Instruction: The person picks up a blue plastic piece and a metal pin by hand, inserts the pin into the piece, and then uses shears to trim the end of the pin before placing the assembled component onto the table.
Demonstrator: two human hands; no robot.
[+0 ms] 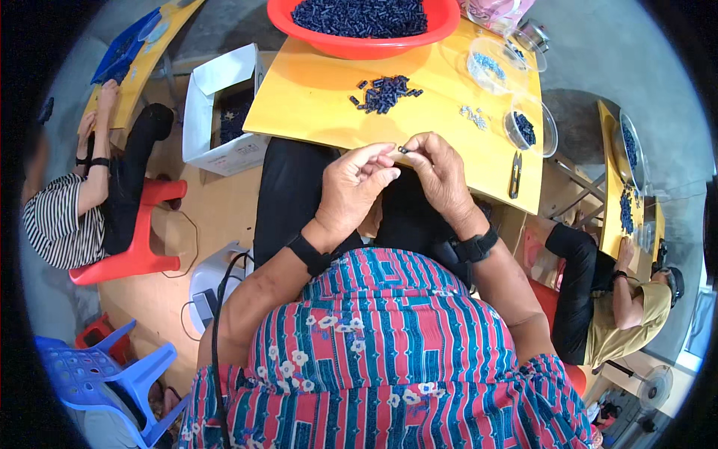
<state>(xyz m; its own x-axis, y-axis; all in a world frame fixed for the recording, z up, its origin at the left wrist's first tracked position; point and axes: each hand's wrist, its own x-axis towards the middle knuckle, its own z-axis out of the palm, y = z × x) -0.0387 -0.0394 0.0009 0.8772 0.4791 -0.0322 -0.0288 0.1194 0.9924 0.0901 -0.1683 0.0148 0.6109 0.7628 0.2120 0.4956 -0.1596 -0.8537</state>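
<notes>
Just past the table's near edge, my right hand (443, 178) pinches a small black cylindrical piece (404, 150) between thumb and fingertips. My left hand (348, 191) is beside it, fingers curled in and tips close to the piece; whatever they hold is too small to make out. Beyond both hands, a loose pile of similar black pieces (387, 94) lies on the yellow table (299, 93). To the right are a few small silvery parts (473, 117) and a pair of black thread snips (516, 175).
A red basin (359, 46) heaped with black pieces stands at the far edge. Clear tubs (473, 71) sit on the right, one with black pieces (525, 129). A white carton (196, 112) stands left of the table. Two people work at side tables, left and right.
</notes>
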